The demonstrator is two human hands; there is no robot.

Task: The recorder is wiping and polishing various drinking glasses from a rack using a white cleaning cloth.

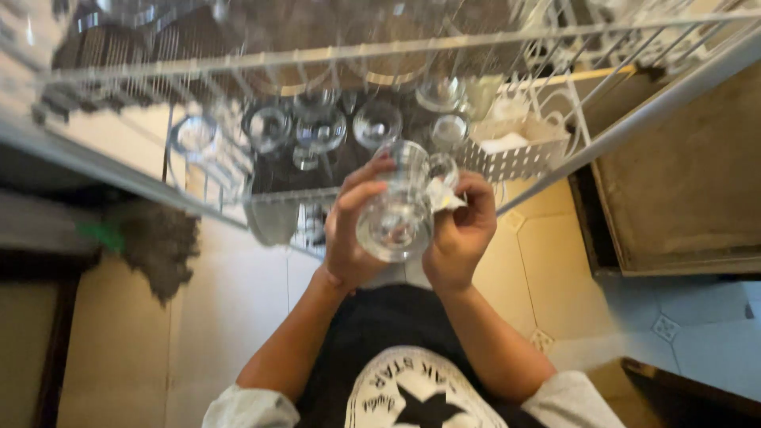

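Both of my hands hold a clear glass mug (399, 212) in front of my chest, its open mouth turned toward me. My left hand (351, 226) wraps around the mug's left side. My right hand (461, 235) presses a small white cloth (445, 196) against the mug's right side, near the handle. Just beyond the mug stands a white wire rack (238, 67) with several clear glasses (321, 128) on its lower shelf.
A white perforated basket (515, 156) hangs at the rack's right end. A dark fuzzy mat (158, 238) lies on the pale tiled floor (238, 317) to the left. A brown cabinet (690, 182) stands at the right.
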